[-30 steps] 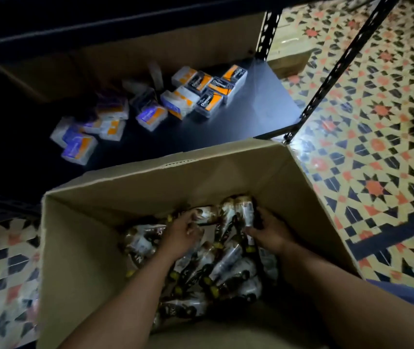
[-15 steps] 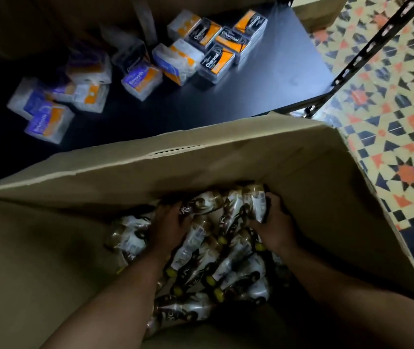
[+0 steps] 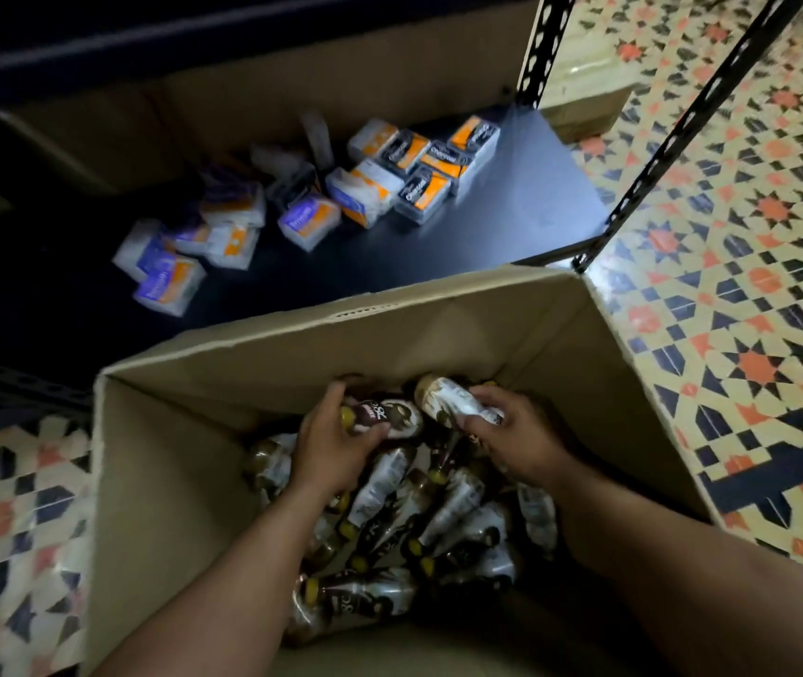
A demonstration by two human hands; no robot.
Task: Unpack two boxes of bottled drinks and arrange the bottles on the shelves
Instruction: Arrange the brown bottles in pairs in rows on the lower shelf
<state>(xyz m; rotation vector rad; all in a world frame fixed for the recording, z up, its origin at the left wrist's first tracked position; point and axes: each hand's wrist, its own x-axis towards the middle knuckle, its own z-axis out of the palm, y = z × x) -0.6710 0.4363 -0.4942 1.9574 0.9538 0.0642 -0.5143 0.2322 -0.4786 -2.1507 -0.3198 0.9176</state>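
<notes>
"Charcoal" is printed on the black-and-orange packs (image 3: 423,196) at 12 o'clock, and "smooth" on the purple packs (image 3: 308,216) at 11. Print on the bottles (image 3: 382,418) is too blurred to read.

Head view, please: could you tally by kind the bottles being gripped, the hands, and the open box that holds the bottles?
Bottles gripped: 2, the left-hand bottle and the right-hand bottle
Hands: 2, the left hand and the right hand
Open cardboard box: 1
Total: 5
</notes>
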